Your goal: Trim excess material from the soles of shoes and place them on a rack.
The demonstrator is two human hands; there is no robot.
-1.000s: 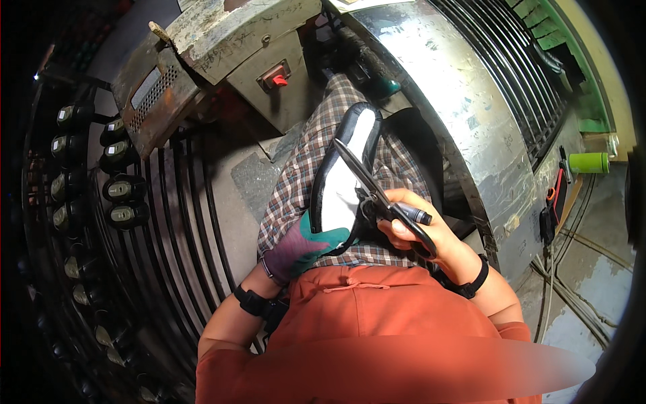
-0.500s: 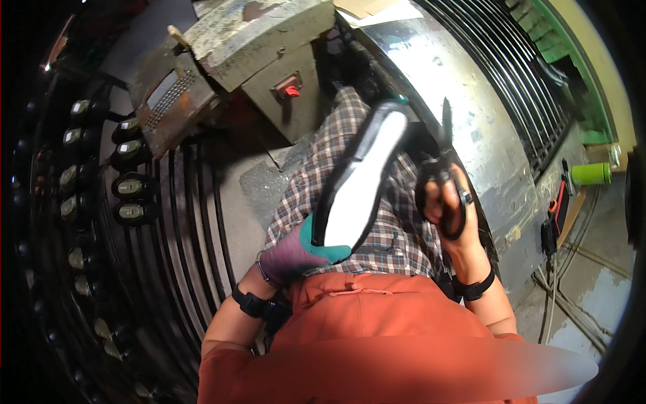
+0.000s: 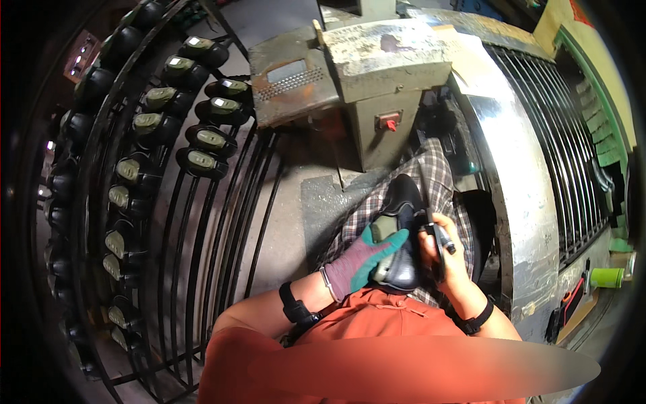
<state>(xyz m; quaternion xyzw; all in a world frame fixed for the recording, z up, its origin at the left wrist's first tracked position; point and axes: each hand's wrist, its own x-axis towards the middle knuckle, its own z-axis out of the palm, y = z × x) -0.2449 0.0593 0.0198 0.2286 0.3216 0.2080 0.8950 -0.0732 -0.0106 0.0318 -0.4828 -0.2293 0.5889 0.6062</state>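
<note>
A black shoe [image 3: 402, 268] rests over my lap with its toe pointing away from me. A pale green last [image 3: 385, 227] shows in its opening. My left hand [image 3: 360, 261], in a purple and teal glove, grips the shoe from the left, thumb across the upper. On the right, my bare right hand [image 3: 452, 259] is closed around a pair of black scissors [image 3: 440, 261]. Their blades point away from me along the shoe's right side. Whether they touch the shoe I cannot tell. The white sole is out of sight.
On the left, a black metal rack [image 3: 176, 222] carries several black shoes on green lasts [image 3: 204, 161]. Ahead stands a worn grey machine [image 3: 377, 87] with a red switch [image 3: 389, 125]. A metal bench [image 3: 518, 175] with black bars runs along my right, near a green cylinder [image 3: 607, 277].
The shoe has turned over from its white sole to its upper side and come nearer to me. My right hand has brought the scissors beside it. The view has swung left.
</note>
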